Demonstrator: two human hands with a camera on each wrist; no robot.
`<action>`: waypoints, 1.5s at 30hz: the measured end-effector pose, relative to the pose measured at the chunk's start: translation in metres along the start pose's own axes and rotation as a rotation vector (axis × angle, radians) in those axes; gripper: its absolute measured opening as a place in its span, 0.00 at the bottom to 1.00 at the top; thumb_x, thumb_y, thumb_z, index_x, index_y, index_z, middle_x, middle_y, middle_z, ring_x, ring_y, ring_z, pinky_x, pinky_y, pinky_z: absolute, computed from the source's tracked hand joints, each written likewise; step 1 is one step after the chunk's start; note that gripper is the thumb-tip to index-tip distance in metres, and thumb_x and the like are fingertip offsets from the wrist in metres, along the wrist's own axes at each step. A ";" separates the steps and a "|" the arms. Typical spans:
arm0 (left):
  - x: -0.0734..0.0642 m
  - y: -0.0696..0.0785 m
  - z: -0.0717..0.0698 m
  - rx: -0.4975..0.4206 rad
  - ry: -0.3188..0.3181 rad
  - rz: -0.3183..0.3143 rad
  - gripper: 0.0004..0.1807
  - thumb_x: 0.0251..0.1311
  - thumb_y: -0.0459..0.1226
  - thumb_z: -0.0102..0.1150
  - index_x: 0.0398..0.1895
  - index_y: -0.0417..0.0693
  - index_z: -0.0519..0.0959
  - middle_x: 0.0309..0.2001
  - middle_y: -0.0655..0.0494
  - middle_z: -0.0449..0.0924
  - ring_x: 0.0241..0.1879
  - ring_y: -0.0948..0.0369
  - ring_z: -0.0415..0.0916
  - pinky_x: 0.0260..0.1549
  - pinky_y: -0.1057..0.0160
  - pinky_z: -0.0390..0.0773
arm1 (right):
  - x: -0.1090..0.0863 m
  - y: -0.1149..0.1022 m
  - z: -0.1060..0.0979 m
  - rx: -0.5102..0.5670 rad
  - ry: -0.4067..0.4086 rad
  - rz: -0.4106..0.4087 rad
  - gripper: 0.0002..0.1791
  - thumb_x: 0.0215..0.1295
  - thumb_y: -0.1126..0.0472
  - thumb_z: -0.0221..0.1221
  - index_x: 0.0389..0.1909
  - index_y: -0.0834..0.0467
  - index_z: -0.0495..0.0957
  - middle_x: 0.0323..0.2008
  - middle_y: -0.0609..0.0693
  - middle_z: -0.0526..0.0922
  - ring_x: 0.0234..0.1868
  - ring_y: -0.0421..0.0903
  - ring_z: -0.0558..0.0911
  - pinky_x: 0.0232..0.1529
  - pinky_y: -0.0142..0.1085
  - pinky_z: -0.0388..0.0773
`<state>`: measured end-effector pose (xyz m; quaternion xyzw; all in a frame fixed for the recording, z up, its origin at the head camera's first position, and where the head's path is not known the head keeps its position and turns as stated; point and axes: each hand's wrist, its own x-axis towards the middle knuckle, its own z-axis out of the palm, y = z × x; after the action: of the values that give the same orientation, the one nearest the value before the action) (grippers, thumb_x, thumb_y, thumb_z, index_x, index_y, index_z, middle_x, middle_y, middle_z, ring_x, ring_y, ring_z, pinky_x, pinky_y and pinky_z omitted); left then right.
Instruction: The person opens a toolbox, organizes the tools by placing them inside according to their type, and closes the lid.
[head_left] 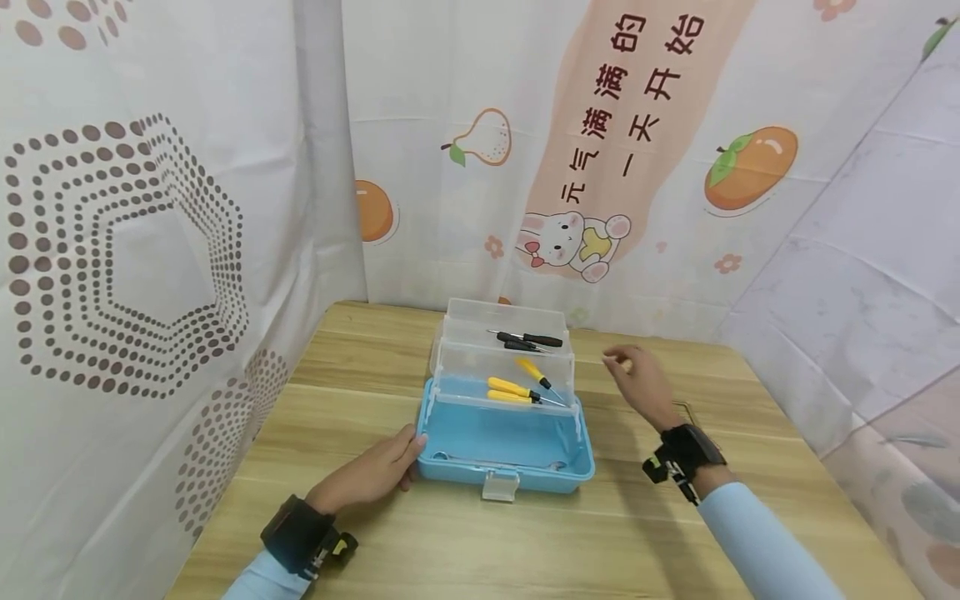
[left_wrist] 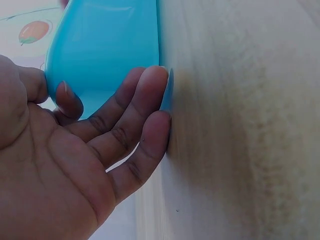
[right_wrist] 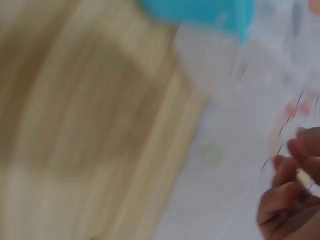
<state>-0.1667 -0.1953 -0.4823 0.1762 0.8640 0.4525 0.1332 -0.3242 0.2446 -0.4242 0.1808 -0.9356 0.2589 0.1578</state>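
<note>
A light-blue toolbox (head_left: 480,477) stands on the wooden table, its clear tiered trays (head_left: 457,385) spread up and back. My left hand (head_left: 378,467) is at its left side; in the left wrist view the thumb and a finger pinch the blue rim, while other fingers (left_wrist: 150,85) curl loosely low by the wall. Off to the right, my right hand (head_left: 637,383) hovers above the table, fingers loosely bent, with nothing visible in them. Yellow-handled screwdrivers (head_left: 510,387) lie in the lower tray, black-handled screwdrivers (head_left: 542,340) in the upper one. A silver wrench (head_left: 498,462) lies along the box floor.
A clear latch (head_left: 500,486) hangs at the toolbox front. A thin brass-coloured bent piece (head_left: 684,407) shows on the table behind my right wrist. Printed curtains (head_left: 450,208) hang behind and beside the wooden table (head_left: 360,350).
</note>
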 end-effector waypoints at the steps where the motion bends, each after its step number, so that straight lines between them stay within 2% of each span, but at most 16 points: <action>1: -0.001 0.000 0.000 -0.004 0.000 -0.002 0.27 0.82 0.58 0.27 0.47 0.47 0.69 0.31 0.52 0.77 0.30 0.56 0.76 0.32 0.59 0.74 | -0.006 0.013 -0.005 0.001 -0.014 0.024 0.14 0.76 0.59 0.60 0.51 0.66 0.81 0.42 0.62 0.82 0.31 0.51 0.77 0.32 0.43 0.72; 7: -0.003 0.000 -0.002 -0.009 0.001 -0.018 0.26 0.82 0.58 0.28 0.47 0.47 0.68 0.31 0.52 0.77 0.30 0.56 0.76 0.33 0.59 0.74 | -0.052 0.094 -0.032 -0.008 -0.198 0.261 0.21 0.74 0.53 0.62 0.48 0.70 0.75 0.42 0.67 0.82 0.41 0.61 0.83 0.38 0.52 0.79; 11: -0.005 -0.001 -0.003 -0.017 0.009 -0.029 0.27 0.82 0.58 0.28 0.48 0.46 0.69 0.32 0.52 0.77 0.30 0.56 0.76 0.33 0.58 0.74 | -0.075 0.137 -0.041 -0.042 -0.232 0.353 0.27 0.71 0.46 0.65 0.46 0.70 0.77 0.43 0.71 0.83 0.42 0.66 0.83 0.39 0.55 0.79; 14: -0.005 -0.002 -0.002 -0.006 0.017 -0.032 0.26 0.82 0.58 0.28 0.48 0.47 0.69 0.33 0.52 0.77 0.30 0.57 0.77 0.33 0.59 0.75 | -0.084 0.153 -0.045 -0.058 -0.243 0.402 0.32 0.69 0.40 0.64 0.45 0.69 0.80 0.45 0.71 0.83 0.42 0.67 0.83 0.39 0.54 0.80; 16: -0.005 -0.002 -0.002 -0.006 0.019 -0.029 0.25 0.83 0.57 0.29 0.47 0.47 0.69 0.33 0.52 0.77 0.30 0.57 0.77 0.32 0.60 0.75 | -0.087 0.155 -0.046 -0.061 -0.254 0.420 0.33 0.68 0.36 0.63 0.44 0.67 0.81 0.45 0.70 0.84 0.42 0.65 0.83 0.39 0.53 0.79; 19: -0.006 -0.002 -0.001 -0.006 0.012 -0.025 0.25 0.83 0.56 0.29 0.47 0.46 0.69 0.33 0.53 0.77 0.30 0.56 0.77 0.32 0.60 0.75 | -0.088 0.152 -0.044 -0.047 -0.268 0.404 0.31 0.66 0.37 0.66 0.40 0.65 0.84 0.42 0.66 0.86 0.41 0.63 0.83 0.37 0.51 0.78; 25: -0.004 -0.001 0.001 -0.002 -0.001 -0.022 0.26 0.83 0.57 0.27 0.49 0.47 0.69 0.32 0.53 0.77 0.30 0.56 0.76 0.32 0.59 0.75 | -0.091 0.143 -0.038 -0.063 -0.262 0.377 0.17 0.68 0.50 0.68 0.32 0.61 0.84 0.35 0.56 0.87 0.36 0.54 0.82 0.38 0.47 0.75; 30: -0.001 -0.001 0.001 0.007 -0.002 -0.017 0.27 0.82 0.58 0.26 0.49 0.47 0.68 0.32 0.52 0.78 0.30 0.56 0.76 0.32 0.59 0.74 | -0.092 0.140 -0.036 -0.088 -0.282 0.386 0.14 0.71 0.56 0.64 0.28 0.61 0.83 0.29 0.51 0.83 0.30 0.48 0.75 0.33 0.41 0.69; 33: 0.000 -0.001 0.001 0.012 0.000 -0.015 0.27 0.82 0.58 0.26 0.49 0.47 0.68 0.31 0.53 0.77 0.30 0.57 0.76 0.32 0.59 0.75 | -0.091 0.138 -0.036 -0.106 -0.307 0.365 0.13 0.73 0.59 0.61 0.30 0.63 0.82 0.28 0.52 0.81 0.28 0.50 0.74 0.29 0.42 0.69; 37: 0.001 0.000 0.000 0.018 0.000 -0.013 0.27 0.82 0.58 0.26 0.49 0.48 0.68 0.31 0.53 0.77 0.30 0.58 0.75 0.32 0.59 0.74 | -0.091 0.136 -0.036 -0.109 -0.305 0.350 0.10 0.74 0.64 0.57 0.35 0.68 0.78 0.33 0.61 0.83 0.31 0.54 0.78 0.32 0.47 0.75; 41: 0.001 0.001 -0.001 0.023 0.000 -0.015 0.25 0.82 0.58 0.27 0.48 0.48 0.68 0.30 0.53 0.77 0.29 0.58 0.75 0.31 0.60 0.74 | -0.092 0.136 -0.035 -0.086 -0.270 0.351 0.09 0.73 0.64 0.59 0.38 0.68 0.77 0.35 0.61 0.84 0.36 0.57 0.80 0.37 0.50 0.76; 45: 0.001 0.001 -0.001 0.019 -0.002 -0.010 0.25 0.83 0.57 0.28 0.47 0.48 0.68 0.30 0.52 0.77 0.29 0.57 0.75 0.31 0.59 0.73 | -0.094 0.136 -0.035 -0.077 -0.252 0.330 0.10 0.72 0.61 0.63 0.38 0.67 0.82 0.35 0.60 0.86 0.40 0.63 0.82 0.42 0.56 0.76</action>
<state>-0.1683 -0.1952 -0.4805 0.1736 0.8691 0.4433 0.1344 -0.2914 0.3966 -0.4901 0.0497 -0.9741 0.2207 0.0018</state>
